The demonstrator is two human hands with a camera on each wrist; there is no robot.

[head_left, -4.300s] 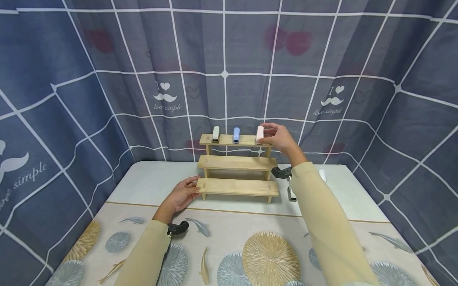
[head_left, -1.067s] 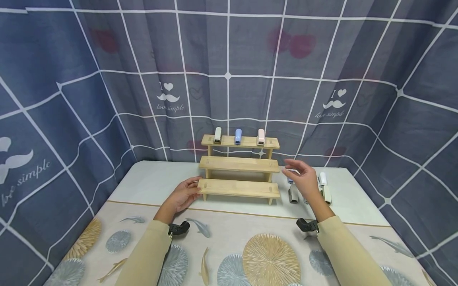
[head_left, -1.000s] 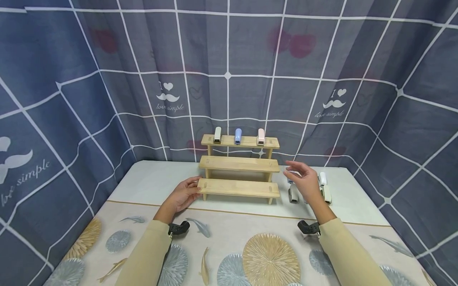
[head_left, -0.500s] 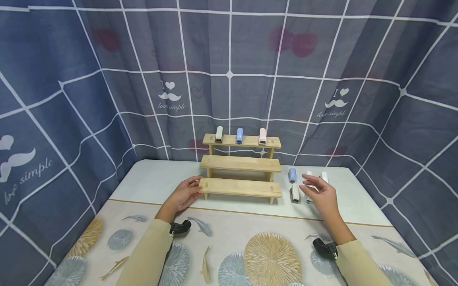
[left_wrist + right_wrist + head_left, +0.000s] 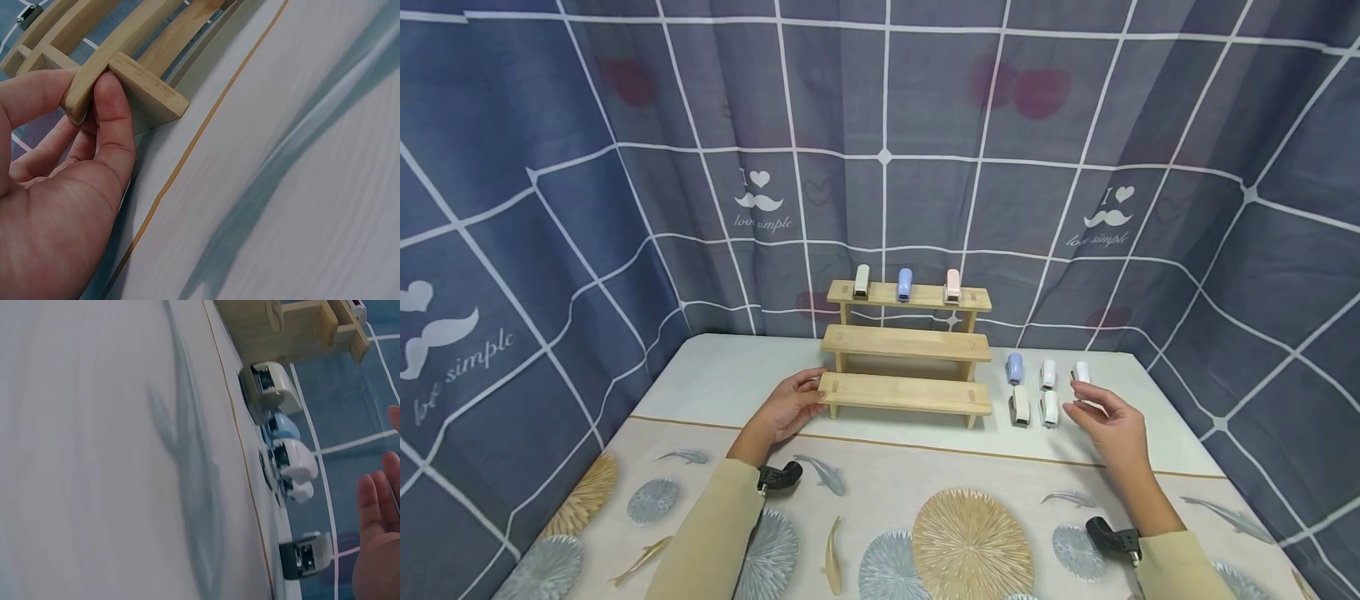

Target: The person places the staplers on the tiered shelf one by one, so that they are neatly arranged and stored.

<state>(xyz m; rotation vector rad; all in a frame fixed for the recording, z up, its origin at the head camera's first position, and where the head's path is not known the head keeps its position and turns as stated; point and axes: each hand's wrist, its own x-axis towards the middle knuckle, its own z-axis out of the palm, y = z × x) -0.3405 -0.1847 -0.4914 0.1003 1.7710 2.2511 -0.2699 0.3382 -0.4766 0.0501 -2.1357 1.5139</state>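
A three-tier wooden display stand (image 5: 904,343) stands on the white tabletop, its left lower end pinched between thumb and fingers of my left hand (image 5: 786,408). On its top step sit a pale green stapler (image 5: 861,282), a blue stapler (image 5: 905,285) and a pink stapler (image 5: 952,286). My right hand (image 5: 1112,427) hovers at the right end of a group of small staplers, thumb and fingers apart. Nearest its fingertips is a white stapler (image 5: 1080,372). In the right wrist view a stapler with a dark base (image 5: 306,556) lies beside the hand, which hides it from the head view.
Right of the stand lie another blue stapler (image 5: 1014,367), a cream stapler (image 5: 1019,406) and two white ones, one behind the other. A patterned cloth (image 5: 850,517) covers the front of the table. Grid-patterned curtains (image 5: 925,200) enclose the back and sides.
Earlier my right hand held the pink stapler on the top step; it let go, then moved down and rightward across the loose staplers. My left hand has kept its hold on the stand.
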